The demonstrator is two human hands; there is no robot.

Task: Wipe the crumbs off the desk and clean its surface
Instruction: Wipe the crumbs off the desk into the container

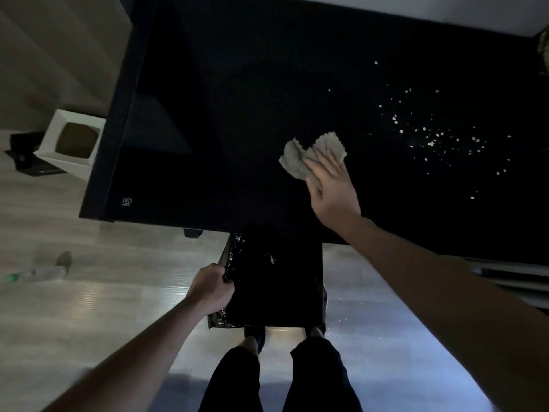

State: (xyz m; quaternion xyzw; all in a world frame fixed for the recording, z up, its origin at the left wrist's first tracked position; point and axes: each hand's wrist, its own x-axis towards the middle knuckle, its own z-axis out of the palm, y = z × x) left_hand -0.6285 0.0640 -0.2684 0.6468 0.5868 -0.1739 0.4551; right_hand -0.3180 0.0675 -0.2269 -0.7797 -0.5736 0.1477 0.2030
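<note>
The right hand (331, 188) lies flat on a cloth (309, 156) on the desk (222, 114) beside crumbs (430, 141), while the left hand (212, 288) grips what looks like a bin's (276, 292) black liner.

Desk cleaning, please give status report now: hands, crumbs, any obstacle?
Right hand flat on cloth on desk. Left hand grips bin bag below edge. Crumbs unswept, right of cloth. Path clear.

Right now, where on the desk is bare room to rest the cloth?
The desk is bare left of the cloth, out to its left edge, and along the front edge by the bin bag. The crowded part is right of the right hand, where the crumbs lie scattered.
</note>
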